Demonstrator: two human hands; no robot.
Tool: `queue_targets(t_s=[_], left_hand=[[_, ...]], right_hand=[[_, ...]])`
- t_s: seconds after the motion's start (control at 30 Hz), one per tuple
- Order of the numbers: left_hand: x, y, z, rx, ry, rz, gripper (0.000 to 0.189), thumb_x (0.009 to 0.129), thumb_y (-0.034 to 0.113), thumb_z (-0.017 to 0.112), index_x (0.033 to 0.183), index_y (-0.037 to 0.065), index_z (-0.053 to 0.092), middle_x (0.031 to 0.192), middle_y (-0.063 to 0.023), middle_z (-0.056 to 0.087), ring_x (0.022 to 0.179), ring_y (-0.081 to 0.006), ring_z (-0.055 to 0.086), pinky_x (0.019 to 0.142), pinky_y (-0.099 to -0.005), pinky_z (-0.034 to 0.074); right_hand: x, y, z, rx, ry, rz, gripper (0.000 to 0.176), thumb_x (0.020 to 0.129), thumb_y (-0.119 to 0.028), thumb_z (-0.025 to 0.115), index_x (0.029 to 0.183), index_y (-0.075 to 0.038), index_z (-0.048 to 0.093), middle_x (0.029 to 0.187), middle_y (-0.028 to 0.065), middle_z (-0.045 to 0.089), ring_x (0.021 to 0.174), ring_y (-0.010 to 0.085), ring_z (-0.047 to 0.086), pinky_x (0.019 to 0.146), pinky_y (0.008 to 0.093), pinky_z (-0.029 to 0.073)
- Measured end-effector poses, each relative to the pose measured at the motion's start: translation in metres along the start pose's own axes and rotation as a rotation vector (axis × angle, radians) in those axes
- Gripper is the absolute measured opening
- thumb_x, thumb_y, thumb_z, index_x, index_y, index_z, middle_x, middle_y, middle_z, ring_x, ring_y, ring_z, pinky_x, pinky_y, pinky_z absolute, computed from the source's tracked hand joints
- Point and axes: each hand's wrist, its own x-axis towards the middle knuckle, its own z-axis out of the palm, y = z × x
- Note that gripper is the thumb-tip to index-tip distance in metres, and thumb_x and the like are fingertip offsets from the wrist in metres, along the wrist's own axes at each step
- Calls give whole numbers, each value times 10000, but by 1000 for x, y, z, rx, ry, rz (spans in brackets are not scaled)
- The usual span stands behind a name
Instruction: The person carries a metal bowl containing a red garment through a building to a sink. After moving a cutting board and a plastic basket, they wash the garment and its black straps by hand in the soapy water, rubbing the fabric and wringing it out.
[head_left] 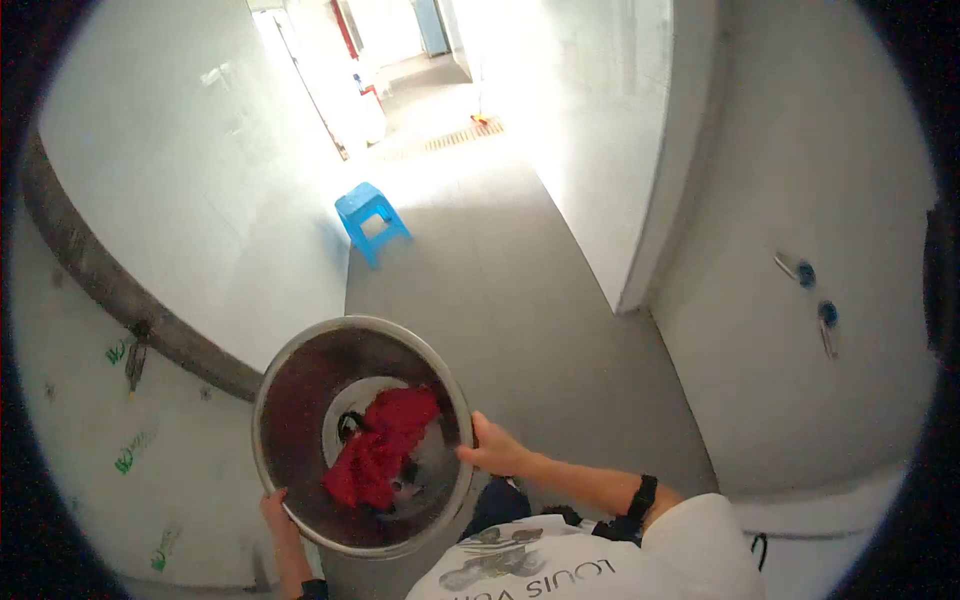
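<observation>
A large round metal basin (290,400) is held out in front of my body, its open top facing up toward me. Inside, on its bottom, lies a crumpled red cloth (385,440) with some black parts beside it. My right hand (493,447) grips the rim on the right side, thumb over the edge. Lower on the left side, my left hand (278,510) holds the rim, with most of its fingers hidden behind the basin.
A blue plastic stool (372,222) stands ahead on the grey floor (540,330), against the left wall. A floor drain grate (462,136) crosses the bright passage beyond. White walls (600,130) flank the corridor; two taps or handles (805,273) show on the right wall.
</observation>
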Motion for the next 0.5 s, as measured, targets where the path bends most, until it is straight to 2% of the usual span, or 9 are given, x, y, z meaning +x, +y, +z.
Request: queue_targets(t_s=[0.07,0.17,0.27,0.33,0.37,0.5], left_hand=[[48,11,32,43,-20,24,268,626,17,528,875,-61,470,799,-164,523,690,-283,543,641,-366,470],[134,20,86,34,-103,73,292,628,20,529,901,-63,470,790,-152,519,705,-276,540,660,-375,467],[189,28,171,-45,-75,87,315,629,26,532,920,-74,468,799,-155,512,724,-280,533,688,-387,462],[191,52,234,-72,-17,91,328,627,25,528,927,-91,463,811,-165,508,740,-287,530,710,-397,456],[214,53,258,-67,-37,60,320,627,23,524,917,-97,461,815,-172,506,740,-290,528,716,-394,453],[290,63,357,-58,-38,4,297,625,7,505,893,-114,460,826,-189,502,741,-294,522,719,-377,441]], right_hand=[[52,-3,-15,60,46,-91,389,710,-170,584,954,40,367,766,157,521,586,202,538,497,329,450],[128,-11,-53,150,49,-87,403,707,-170,592,965,47,372,778,143,508,594,188,525,501,321,448],[204,-12,-97,87,91,-75,417,704,-175,596,977,51,375,809,152,505,644,198,527,545,320,452],[244,-7,-124,43,109,-123,386,730,-156,575,982,45,363,828,124,482,681,157,513,538,285,452],[271,-7,-141,23,119,-155,370,743,-146,564,984,42,356,838,110,470,700,136,506,534,268,451],[378,1,-208,-106,105,-171,358,746,-151,566,971,33,357,825,105,472,666,134,504,526,266,448]])
